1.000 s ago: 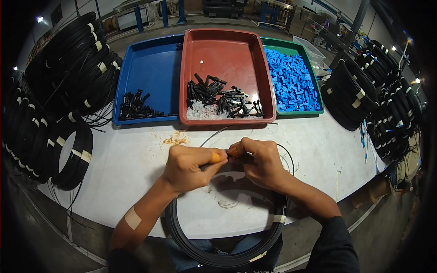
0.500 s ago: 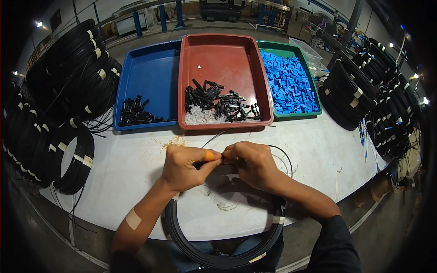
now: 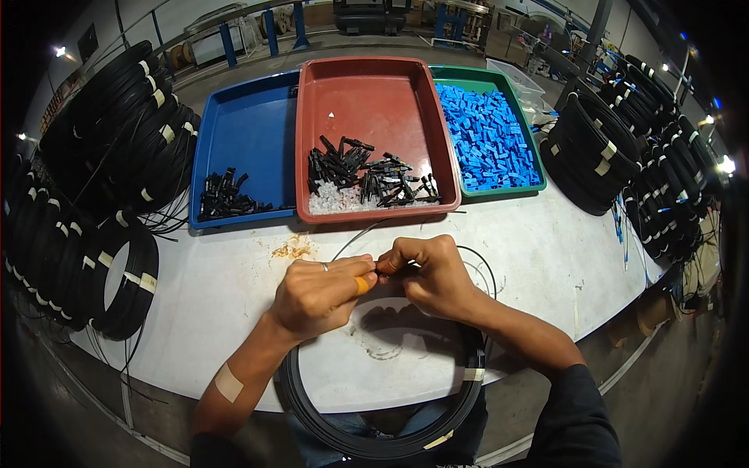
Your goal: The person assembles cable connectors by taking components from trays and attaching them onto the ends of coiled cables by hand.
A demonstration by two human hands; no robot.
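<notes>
My left hand [image 3: 316, 292], with an orange wrap on a finger, pinches a small dark piece that its fingers mostly cover. Fingertip to fingertip with it, my right hand [image 3: 433, 273] is closed too, apparently on a thin black cable [image 3: 490, 273] that curves in behind it. Below both hands lies a coil of black cable [image 3: 292, 382], bound with pale tape and reaching over the table's near edge onto my lap. A thin cable end [image 3: 359, 232] runs from behind my left hand toward the trays.
Beyond my hands stand a blue tray [image 3: 246, 101] with black connector parts, a red tray [image 3: 367, 86] with black parts and clear pieces, and a green tray [image 3: 538, 173] of blue pieces. Stacked black cable coils [image 3: 101, 148] rise at left, more coils [image 3: 593, 183] at right.
My left hand has turned, so its back and straighter fingers show, one with a ring. Both hands still meet at the fingertips. The whole view has shifted slightly.
</notes>
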